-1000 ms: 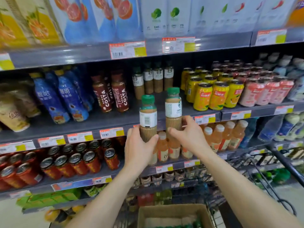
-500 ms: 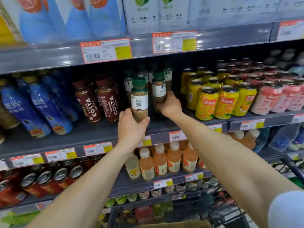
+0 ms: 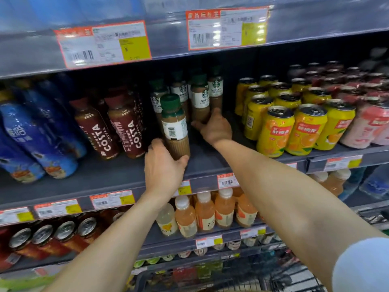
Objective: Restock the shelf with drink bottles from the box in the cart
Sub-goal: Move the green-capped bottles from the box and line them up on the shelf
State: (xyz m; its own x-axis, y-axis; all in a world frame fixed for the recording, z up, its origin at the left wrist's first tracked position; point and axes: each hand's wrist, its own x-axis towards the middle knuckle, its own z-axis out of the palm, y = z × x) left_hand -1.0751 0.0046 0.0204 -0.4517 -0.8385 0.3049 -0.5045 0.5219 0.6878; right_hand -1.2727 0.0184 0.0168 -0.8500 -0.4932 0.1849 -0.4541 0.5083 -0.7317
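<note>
My left hand [image 3: 163,167] grips the base of a green-capped coffee bottle [image 3: 174,125] with its barcode facing me, held upright just above the grey shelf [image 3: 117,175]. Farther in, my right hand [image 3: 213,127] holds the bottom of a second green-capped coffee bottle [image 3: 200,98], which stands among several matching bottles [image 3: 180,89] at the back of the shelf. The box in the cart is out of view.
Brown Costa bottles [image 3: 124,125] stand left of the gap, blue bottles [image 3: 40,135] beyond them. Yellow cans [image 3: 290,127] and pink cans [image 3: 370,125] fill the right. Juice bottles [image 3: 205,211] sit one shelf down. The cart's wire rim [image 3: 231,277] shows at the bottom.
Both hands have carried their bottles up from in front of the shelf edge and in over the shelf. The right bottle has gone deeper, among the back row. The view has moved closer.
</note>
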